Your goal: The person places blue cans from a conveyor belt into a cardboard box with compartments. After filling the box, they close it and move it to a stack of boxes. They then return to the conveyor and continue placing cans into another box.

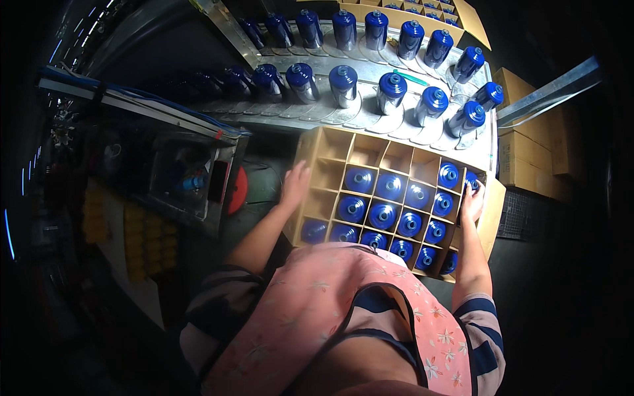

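Blue bottle (471, 181) stands neck up in the far right corner of the carton (495, 210), just at the nearer right hand (473, 203), whose grip I cannot tell, with the left hand (295, 186) unclosed by the left wall.

My feed shows me deep-blue bottles (382, 216), a tan carton (328, 199), a pink floral apron (310, 300), navy-striped sleeves (480, 335).

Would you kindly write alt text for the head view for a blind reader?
A person's right hand is at a blue bottle in the rightmost column of a partly filled, divided cardboard box, the left hand by the box's left side. Beyond, more blue bottles stand in two rows on a metal conveyor.
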{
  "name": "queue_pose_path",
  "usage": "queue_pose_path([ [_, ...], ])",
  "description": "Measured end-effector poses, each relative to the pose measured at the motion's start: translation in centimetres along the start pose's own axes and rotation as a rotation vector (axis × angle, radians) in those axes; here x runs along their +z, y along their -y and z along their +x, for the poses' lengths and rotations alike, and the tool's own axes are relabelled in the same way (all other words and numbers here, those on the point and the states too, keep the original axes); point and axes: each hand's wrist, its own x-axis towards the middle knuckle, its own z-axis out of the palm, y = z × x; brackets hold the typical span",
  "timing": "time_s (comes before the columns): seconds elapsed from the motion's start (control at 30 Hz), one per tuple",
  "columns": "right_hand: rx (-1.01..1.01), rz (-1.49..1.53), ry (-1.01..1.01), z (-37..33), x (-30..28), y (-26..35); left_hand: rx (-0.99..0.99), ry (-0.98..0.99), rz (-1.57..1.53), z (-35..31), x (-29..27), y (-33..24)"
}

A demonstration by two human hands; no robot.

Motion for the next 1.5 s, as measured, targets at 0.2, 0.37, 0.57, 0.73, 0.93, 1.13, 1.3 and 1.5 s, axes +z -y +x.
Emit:
queue_pose_path([
  [0.2,-0.001,-0.016,0.015,0.5,0.2,0.2,0.306,-0.544,-0.333,19.3,-10.8,-2.3],
  [0.37,-0.005,0.037,-0.001,1.1,1.2,0.0,0.146,-0.688,-0.028,29.7,-18.2,-0.9],
  [0.57,-0.096,0.147,-0.039,5.6,4.5,-2.1,0.077,-0.589,-0.108,34.4,-10.3,-1.8],
  [0.73,-0.07,0.175,0.024,7.2,5.0,-2.8,0.154,-0.627,-0.138,33.3,-8.6,-4.0],
  [0.93,-0.084,0.218,0.008,8.1,5.0,-3.1,0.179,-0.581,-0.145,31.0,-7.9,-7.4],
  [1.13,-0.099,0.183,0.034,10.0,4.8,-3.9,0.362,-0.564,-0.194,23.8,-3.7,-9.4],
  [1.3,-0.254,0.353,0.133,8.2,1.8,-1.0,0.133,-0.215,-0.02,10.6,3.5,-9.1],
  [1.5,-0.257,0.3,0.06,6.2,0.4,0.2,0.004,-0.071,0.006,4.6,8.3,-9.8],
])
